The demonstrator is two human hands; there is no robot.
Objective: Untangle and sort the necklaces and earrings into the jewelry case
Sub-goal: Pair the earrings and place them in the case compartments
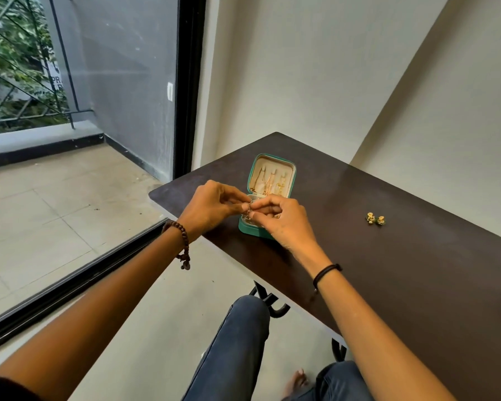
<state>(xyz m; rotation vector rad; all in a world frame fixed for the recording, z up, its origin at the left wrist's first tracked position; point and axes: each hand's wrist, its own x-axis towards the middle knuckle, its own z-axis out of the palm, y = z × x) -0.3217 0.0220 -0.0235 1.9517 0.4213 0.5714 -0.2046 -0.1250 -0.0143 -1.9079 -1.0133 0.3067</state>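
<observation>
Small metal piece (247, 209) (too small to identify) pinched between left hand (211, 208) and right hand (282, 219), held over open teal jewelry case (253, 230) on dark table (417, 270), gold necklaces (272, 185) hung in its lid, two earrings (376, 219) laid well apart rightward

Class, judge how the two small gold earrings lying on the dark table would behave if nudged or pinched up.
The earrings look tiny, so probably light and fiddly to pinch. Their rounded shapes may roll or skid on the smooth table.
</observation>
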